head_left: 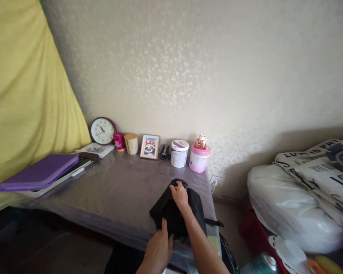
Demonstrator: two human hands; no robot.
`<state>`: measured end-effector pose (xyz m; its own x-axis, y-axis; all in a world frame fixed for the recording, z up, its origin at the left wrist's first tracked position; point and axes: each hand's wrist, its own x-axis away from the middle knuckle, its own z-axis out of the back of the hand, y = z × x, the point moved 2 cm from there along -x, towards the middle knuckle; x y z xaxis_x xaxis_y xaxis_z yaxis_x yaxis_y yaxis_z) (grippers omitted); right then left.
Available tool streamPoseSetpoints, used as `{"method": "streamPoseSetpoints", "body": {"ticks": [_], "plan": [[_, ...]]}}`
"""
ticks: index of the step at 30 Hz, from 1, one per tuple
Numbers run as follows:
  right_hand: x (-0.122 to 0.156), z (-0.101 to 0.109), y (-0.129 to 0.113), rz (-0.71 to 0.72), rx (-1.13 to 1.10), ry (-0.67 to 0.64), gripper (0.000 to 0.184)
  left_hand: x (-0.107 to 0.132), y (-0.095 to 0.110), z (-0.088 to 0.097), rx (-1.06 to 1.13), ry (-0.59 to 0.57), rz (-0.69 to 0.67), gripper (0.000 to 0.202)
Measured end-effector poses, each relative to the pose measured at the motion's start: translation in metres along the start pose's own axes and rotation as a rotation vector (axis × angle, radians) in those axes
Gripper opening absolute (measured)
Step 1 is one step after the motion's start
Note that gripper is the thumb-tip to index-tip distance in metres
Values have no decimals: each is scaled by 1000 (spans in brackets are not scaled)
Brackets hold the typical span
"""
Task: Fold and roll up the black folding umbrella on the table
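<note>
A soft black fabric bag (pixel 196 207) lies at the right end of the table, with a dark strap (pixel 214 222) sticking out past the table's right edge. My right hand (pixel 179 195) grips its upper edge, fingers bent into the fabric. Lower down, my left hand (pixel 160 243) has hold of the near side of the bag, its index finger lying along the dark cloth and the thumb to the right of it. The bag's opening, if there is one, is hidden from me.
Along the wall stand a clock (pixel 103 131), a pink tin (pixel 119 142), a yellow-lidded jar (pixel 131 144), a panda picture frame (pixel 150 147), a white tub (pixel 179 154) and a pink tub (pixel 199 159). A purple folder (pixel 41 172) lies left. Stuffed plastic bags (pixel 291 205) are right.
</note>
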<state>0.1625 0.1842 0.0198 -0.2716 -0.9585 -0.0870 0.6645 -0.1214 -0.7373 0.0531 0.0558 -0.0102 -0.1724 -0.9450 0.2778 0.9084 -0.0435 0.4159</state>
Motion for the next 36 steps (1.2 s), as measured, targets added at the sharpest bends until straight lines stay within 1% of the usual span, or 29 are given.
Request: {"method": "streamPoseSetpoints", "body": {"ticks": [3,4,7,9,11,14,18,21,24,27,31,33,36], "plan": [[2,0,-3,29,119,-12,39,5,-2,2,47,-12,17,57],[2,0,-3,38,144,-15,39,7,-3,2,74,2,11,58],[3,0,-4,53,166,-15,38,13,-7,4,137,109,-47,63],[4,0,-4,55,158,-23,38,15,-8,5,133,151,-75,66],[5,-1,-5,58,135,-44,39,16,-6,5,93,129,-88,69],[8,0,-6,82,104,-71,40,14,1,5,-26,78,-86,70],[11,0,-7,159,105,-74,31,8,7,5,-138,49,-65,69],[13,0,-5,255,68,-88,22,6,5,4,-123,32,-81,67],[22,4,-4,418,-23,-74,20,5,3,3,-72,38,-94,63],[42,12,-2,616,-84,-72,21,3,1,1,-50,33,-82,60],[69,22,6,812,-60,-115,22,2,-1,-1,-32,39,-89,59],[73,23,13,880,-20,-123,24,1,-1,-2,-17,49,-94,59],[60,21,21,895,70,-86,25,1,-1,-3,-5,52,-81,61]]}}
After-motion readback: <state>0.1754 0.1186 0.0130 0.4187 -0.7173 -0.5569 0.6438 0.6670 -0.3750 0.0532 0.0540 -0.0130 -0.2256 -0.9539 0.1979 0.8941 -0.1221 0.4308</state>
